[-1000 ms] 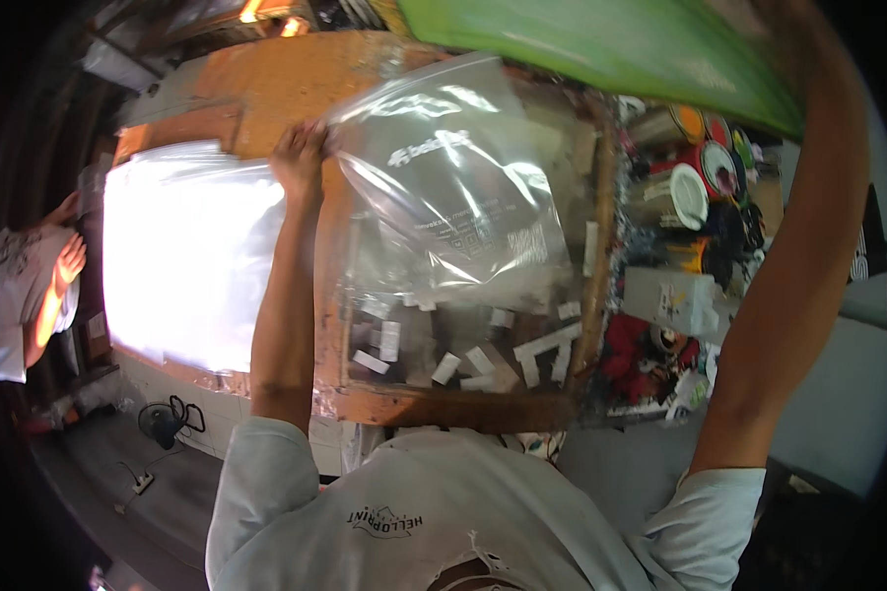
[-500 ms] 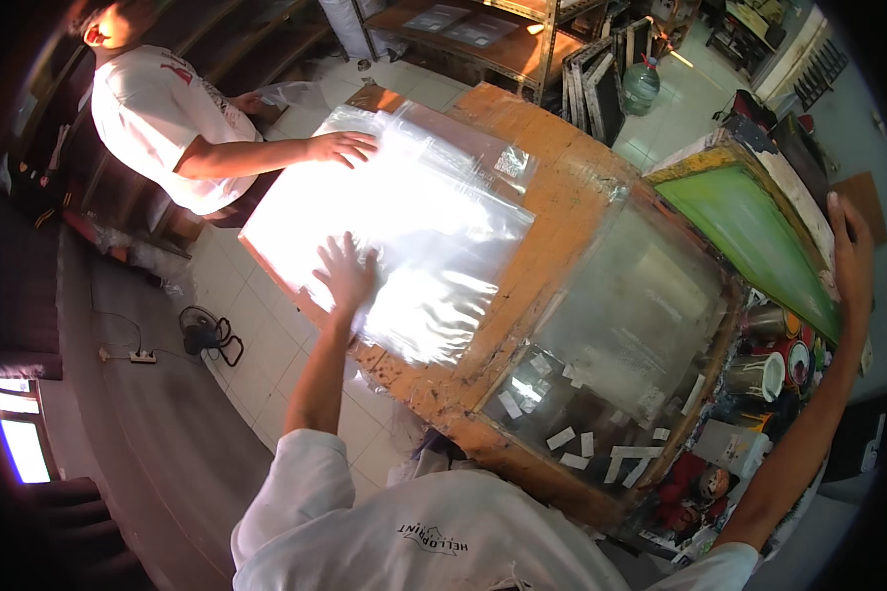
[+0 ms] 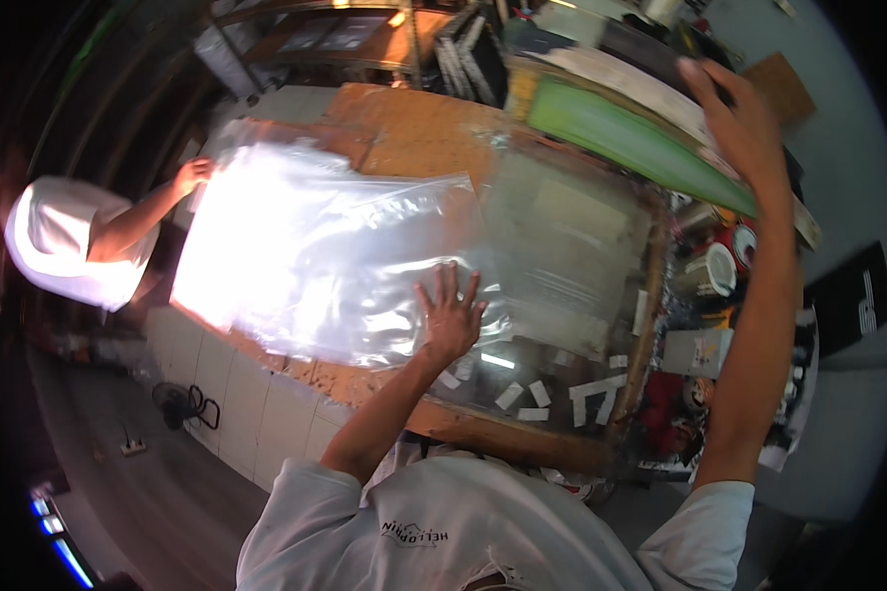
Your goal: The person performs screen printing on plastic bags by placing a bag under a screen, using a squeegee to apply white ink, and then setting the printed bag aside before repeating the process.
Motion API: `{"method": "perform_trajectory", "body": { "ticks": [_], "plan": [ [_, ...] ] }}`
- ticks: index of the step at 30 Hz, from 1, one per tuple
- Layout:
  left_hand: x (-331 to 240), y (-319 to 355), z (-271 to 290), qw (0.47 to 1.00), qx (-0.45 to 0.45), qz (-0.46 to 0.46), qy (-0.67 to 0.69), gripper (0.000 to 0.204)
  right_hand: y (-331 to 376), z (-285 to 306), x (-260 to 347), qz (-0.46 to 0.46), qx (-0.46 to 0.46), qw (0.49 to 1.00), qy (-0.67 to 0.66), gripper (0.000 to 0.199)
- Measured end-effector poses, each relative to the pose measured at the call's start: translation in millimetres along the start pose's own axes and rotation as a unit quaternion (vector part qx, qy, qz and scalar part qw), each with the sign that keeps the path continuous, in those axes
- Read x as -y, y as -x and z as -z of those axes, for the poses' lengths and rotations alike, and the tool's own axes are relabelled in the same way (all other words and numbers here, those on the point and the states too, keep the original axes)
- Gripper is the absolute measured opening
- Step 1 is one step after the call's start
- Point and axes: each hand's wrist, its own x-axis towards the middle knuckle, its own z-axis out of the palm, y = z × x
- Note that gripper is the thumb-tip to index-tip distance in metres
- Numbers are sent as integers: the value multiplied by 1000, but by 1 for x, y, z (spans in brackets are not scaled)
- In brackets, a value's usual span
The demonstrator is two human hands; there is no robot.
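My left hand (image 3: 451,320) lies with spread fingers on a clear plastic sheet (image 3: 394,231), near its right edge. The sheet overlaps the glass panel (image 3: 572,236) set in the wooden table. Over on the right, my right hand (image 3: 744,123) grips the upper edge of a screen printing frame (image 3: 626,138) with green mesh, which stands tilted up along the table's far right side. A co-worker's hand (image 3: 193,175) is at the left end of the plastic, where glare washes out the detail.
White tape pieces (image 3: 532,394) dot the glass near me. Paint cans (image 3: 710,271) and a grey box (image 3: 695,352) crowd the right side. Dark frames (image 3: 468,59) lean by a shelf at the back. A black fan (image 3: 177,406) stands on the tiled floor at left.
My left hand and the plastic sheet have moved right, onto the glass. The green screen frame has tipped lower, with my right hand on it. The co-worker's hand has drawn back to the sheet's left end.
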Motion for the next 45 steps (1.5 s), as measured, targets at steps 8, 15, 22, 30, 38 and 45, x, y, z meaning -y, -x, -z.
{"method": "perform_trajectory", "body": {
  "ticks": [8,15,22,30,38,45],
  "plan": [
    [-166,-84,-67,975,41,-211,56,73,-6,23,18,-11,115,993,-14,56],
    [-186,-76,-61,968,74,-211,113,75,-12,37,1,56,137,988,-42,56],
    [-158,-11,-36,988,88,-122,28,74,-15,30,-11,123,91,988,-31,54],
    [-149,5,-36,983,46,-168,58,76,-1,31,-7,136,58,986,-74,53],
    [-142,8,-39,981,56,-180,46,77,5,24,1,64,113,986,-102,54],
    [-142,9,-35,981,49,-176,72,78,18,-7,7,61,-43,994,-76,58]
  ]
}}
